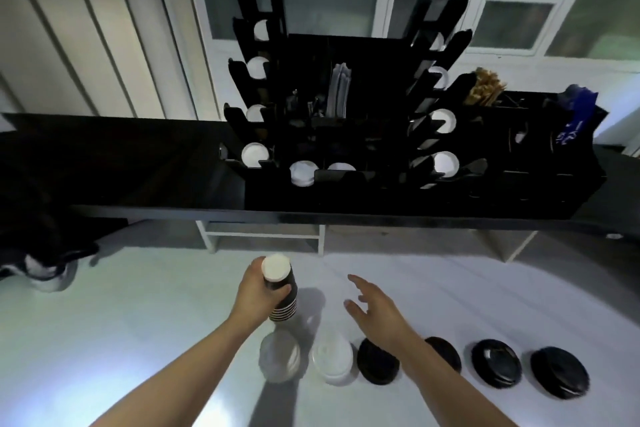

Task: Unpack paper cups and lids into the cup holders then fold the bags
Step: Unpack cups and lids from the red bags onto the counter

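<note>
Left hand (258,291) grips cup stack (281,291) mid-air; right hand (375,310) loose, holding nothing. One-handed grip: nested cups could slip before reaching holder (346,135).

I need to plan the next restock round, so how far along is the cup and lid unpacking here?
Partly done: the black cup holder already shows white cup bottoms in many slots. In hand: the left hand grips a stack of dark paper cups; the right hand is open above the table. Left: lid stacks, clear, white and black, stand on the white table. No bags are visible.
</note>
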Available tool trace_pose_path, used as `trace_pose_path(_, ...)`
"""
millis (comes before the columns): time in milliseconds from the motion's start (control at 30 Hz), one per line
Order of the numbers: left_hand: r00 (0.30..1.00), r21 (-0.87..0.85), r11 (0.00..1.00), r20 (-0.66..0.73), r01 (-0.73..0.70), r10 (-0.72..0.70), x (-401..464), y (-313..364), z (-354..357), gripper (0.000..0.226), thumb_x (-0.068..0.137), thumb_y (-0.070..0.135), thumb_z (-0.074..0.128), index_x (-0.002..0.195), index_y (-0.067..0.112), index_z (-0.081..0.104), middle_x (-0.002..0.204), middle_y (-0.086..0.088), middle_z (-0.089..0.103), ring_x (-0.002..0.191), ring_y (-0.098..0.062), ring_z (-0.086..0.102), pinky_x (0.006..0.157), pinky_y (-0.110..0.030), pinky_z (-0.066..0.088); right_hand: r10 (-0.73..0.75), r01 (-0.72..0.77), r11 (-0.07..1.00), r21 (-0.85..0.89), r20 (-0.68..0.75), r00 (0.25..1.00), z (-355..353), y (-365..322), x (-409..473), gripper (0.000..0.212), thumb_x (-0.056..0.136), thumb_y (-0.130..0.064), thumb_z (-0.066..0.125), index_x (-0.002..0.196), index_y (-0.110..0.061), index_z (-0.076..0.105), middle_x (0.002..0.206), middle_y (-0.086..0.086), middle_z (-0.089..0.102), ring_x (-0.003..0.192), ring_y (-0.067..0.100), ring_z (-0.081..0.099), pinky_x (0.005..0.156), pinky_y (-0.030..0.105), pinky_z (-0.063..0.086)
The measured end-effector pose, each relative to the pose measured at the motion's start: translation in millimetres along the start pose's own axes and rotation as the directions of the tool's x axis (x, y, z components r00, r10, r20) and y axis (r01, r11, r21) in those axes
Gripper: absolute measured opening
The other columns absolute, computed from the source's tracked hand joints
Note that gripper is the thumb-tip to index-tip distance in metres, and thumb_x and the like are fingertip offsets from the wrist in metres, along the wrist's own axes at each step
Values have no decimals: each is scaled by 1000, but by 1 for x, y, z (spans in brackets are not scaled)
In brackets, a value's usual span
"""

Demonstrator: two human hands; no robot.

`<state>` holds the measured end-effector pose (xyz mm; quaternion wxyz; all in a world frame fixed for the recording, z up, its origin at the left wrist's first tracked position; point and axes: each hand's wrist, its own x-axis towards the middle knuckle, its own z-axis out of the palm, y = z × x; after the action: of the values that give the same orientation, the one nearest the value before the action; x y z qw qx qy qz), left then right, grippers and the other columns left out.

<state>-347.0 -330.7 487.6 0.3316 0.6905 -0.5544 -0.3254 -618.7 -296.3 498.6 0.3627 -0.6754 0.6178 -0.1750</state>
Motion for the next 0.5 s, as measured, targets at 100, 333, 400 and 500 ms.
trace_pose_path(100,999,45,999,36,26,-28,3,-19,2,63,70,23,89,121,26,51,114,7,61,108,-18,61,84,-24,46,9,-9,1000,-7,12,1000,2,-3,8,55,102,-44,51,154,-37,33,150,-9,43,126,9,51,103,22,41)
trace_pose_path(333,992,102,994,111,51,-62,5,-23,5,102,73,33,89,153,23,27,146,-3,47,138,-27,43,111,-40,42,46,-46,999,22,13,999,2,-8,17,49,103,-39,53,150,-31,42,150,-8,44,126,11,54,104,26,45)
trace_pose_path(400,996,209,976,70,-60,46,0,-16,4,103,78,44,83,158,20,21,158,-4,32,149,-26,25,121,-43,30,63,-63,997,32,12,998,2,-9,18,48,103,-37,54,149,-29,44,149,-7,45,124,12,56,102,25,46)
trace_pose_path(500,912,348,848,63,-400,405,-8,5,9,69,89,43,73,147,18,45,154,-4,41,148,-27,28,122,-42,27,85,-84,995,63,-11,996,0,-6,16,40,102,-35,55,141,-27,54,143,-9,51,115,8,60,94,20,47)
